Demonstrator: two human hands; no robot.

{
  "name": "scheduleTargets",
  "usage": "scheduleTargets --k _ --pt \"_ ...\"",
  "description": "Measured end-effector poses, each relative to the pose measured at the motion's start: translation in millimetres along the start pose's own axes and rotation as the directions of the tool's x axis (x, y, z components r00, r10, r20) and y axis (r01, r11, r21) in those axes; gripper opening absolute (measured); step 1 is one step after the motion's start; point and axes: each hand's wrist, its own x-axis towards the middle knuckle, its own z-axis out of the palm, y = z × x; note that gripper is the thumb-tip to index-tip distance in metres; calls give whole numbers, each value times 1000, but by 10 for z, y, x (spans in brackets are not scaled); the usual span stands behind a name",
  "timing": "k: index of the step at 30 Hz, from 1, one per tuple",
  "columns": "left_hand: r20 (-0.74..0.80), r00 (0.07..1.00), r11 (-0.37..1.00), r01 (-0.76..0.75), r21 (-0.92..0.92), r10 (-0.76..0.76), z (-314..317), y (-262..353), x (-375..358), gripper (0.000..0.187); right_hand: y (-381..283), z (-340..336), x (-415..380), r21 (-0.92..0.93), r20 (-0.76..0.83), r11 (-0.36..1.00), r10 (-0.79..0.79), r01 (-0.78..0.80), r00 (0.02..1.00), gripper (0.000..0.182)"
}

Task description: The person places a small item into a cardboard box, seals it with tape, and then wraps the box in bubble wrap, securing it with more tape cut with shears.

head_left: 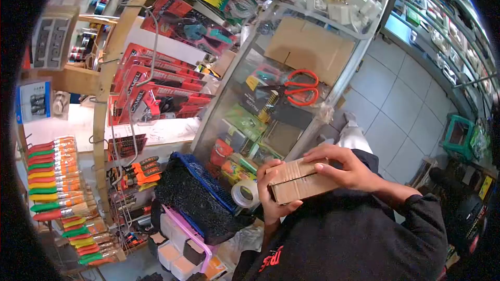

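Note:
A small brown cardboard box (303,189) with a taped seam is held in front of my dark shirt. My left hand (270,205) is closed around the box's left end, with the thumb along its lower edge. Across the top and right side of the box lies my right hand (344,167), its fingers and thumb curved onto the cardboard. What is inside the box is hidden. Close to my left hand, a roll of tape (244,194) rests at the counter's edge. Orange-handled scissors (302,87) lie on the glass counter (221,106) beyond.
A flat piece of cardboard (312,41) lies on the counter's far part. Red tool packages (156,86) and rows of paintbrushes (57,177) hang at left. Below stands a black basket (195,198) beside a pink-rimmed container (182,229). Tiled floor (398,99) stretches right.

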Motion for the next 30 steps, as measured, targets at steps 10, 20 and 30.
scheduleTargets --k 10,20,30 --pt "131 991 995 -37 98 24 -148 17 86 71 31 -11 29 -55 22 998 36 -35 999 36" --pt "28 999 981 27 190 -33 -79 96 88 71 139 -70 -183 -58 -95 978 192 -198 977 46" --pt "-18 998 973 69 221 -67 85 61 164 75 35 -255 -92 -145 -68 988 46 -55 997 46"
